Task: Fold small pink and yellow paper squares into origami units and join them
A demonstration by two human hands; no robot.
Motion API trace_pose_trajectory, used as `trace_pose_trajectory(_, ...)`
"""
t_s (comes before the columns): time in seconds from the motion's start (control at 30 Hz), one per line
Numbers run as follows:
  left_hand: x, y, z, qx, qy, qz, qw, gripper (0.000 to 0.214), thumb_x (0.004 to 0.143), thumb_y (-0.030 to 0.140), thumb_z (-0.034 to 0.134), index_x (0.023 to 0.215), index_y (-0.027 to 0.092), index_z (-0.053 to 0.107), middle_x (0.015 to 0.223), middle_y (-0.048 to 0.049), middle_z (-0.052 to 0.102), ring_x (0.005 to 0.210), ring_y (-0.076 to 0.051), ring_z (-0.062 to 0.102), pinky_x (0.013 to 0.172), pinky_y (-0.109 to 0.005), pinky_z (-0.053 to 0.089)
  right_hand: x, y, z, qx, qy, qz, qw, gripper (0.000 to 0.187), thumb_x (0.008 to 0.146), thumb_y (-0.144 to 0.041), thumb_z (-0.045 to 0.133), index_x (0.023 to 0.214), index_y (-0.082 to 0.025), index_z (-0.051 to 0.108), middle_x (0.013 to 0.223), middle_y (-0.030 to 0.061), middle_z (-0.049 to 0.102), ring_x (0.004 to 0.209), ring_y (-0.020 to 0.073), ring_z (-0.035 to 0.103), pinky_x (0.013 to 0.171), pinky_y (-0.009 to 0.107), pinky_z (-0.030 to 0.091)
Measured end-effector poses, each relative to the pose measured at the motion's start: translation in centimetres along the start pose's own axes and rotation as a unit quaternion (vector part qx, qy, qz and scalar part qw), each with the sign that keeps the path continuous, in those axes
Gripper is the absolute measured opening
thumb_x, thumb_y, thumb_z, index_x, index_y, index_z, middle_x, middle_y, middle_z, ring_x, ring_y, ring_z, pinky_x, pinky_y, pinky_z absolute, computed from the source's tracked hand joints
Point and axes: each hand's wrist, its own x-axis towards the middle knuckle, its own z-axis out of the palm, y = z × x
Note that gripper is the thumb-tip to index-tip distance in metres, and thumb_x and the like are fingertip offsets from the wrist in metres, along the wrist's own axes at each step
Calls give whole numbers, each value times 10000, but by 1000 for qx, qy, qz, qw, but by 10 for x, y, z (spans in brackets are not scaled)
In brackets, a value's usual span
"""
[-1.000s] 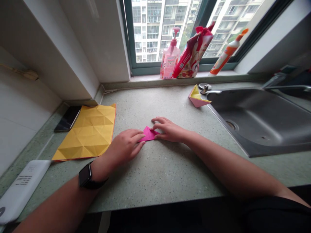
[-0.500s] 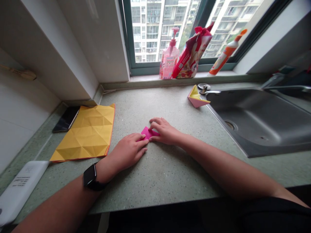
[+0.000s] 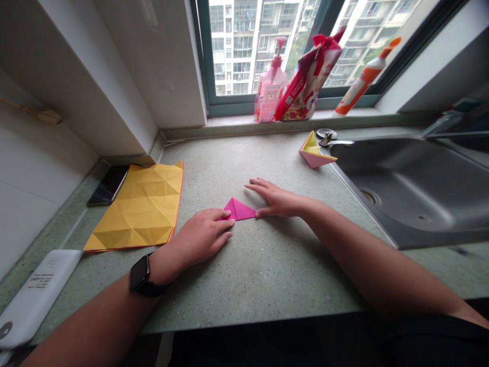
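Note:
A small pink folded paper triangle (image 3: 240,209) lies flat on the speckled green countertop (image 3: 260,265). My left hand (image 3: 202,235), with a black watch on its wrist, rests beside the triangle's left corner, fingers curled loosely and fingertips touching the paper. My right hand (image 3: 275,199) lies flat just right of the triangle, fingers stretched out, thumb at the paper's right tip. Neither hand lifts the paper.
A creased yellow paper sheet (image 3: 141,208) lies to the left, a dark phone (image 3: 108,185) beyond it. A white device (image 3: 34,297) sits at the near left. A folded yellow-pink paper shape (image 3: 315,151) stands by the steel sink (image 3: 412,188). Bottles and a red pouch (image 3: 309,76) line the windowsill.
My right hand has slid off the pink paper to the right and flattened, uncovering the whole triangle. My left hand has stayed at the left corner.

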Motion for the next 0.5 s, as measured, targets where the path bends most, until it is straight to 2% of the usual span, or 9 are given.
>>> trace_pose_trajectory(0.1,0,-1,-1,-2,-4,3,1000,276,1053,250,662,1302,230,779,1398,-108,739,1260,-299,701,1105,-495,588,-2,3,-11,15,-18,0,1000,1001,837,-475,939,1704,-340,456,1825,122,324,1707,382,230,1373,634,248)
trace_pose_trajectory(0.17,0,-1,-1,-1,-3,6,1000,271,1056,255,661,1297,229,782,1394,-112,739,1259,-301,701,1096,-497,591,-3,1,-17,39,-18,-3,999,941,856,-474,917,1683,-343,489,1805,102,374,1700,367,259,1372,613,271)
trace_pose_trajectory(0.27,0,-3,0,-3,8,9,1000,254,1069,261,644,1272,230,793,1377,-112,743,1255,-299,702,1085,-490,593,-4,-9,-21,89,-1,-5,996,784,947,-487,816,1660,-358,515,1730,78,504,1631,333,416,1341,574,360)
trace_pose_trajectory(0.37,1,-5,4,-4,25,8,1000,249,1076,254,636,1265,228,797,1359,-108,749,1243,-293,705,1084,-486,592,-2,-23,-15,98,17,-29,995,707,969,-482,785,1621,-327,558,1635,97,605,1520,316,555,1293,548,436)
trace_pose_trajectory(0.5,1,-7,7,11,54,-7,998,228,1068,241,653,1240,226,803,1344,-104,755,1211,-289,715,1087,-490,590,0,-40,0,18,27,-109,994,611,919,-414,854,1491,-292,676,1524,119,682,1474,315,586,1256,535,468)
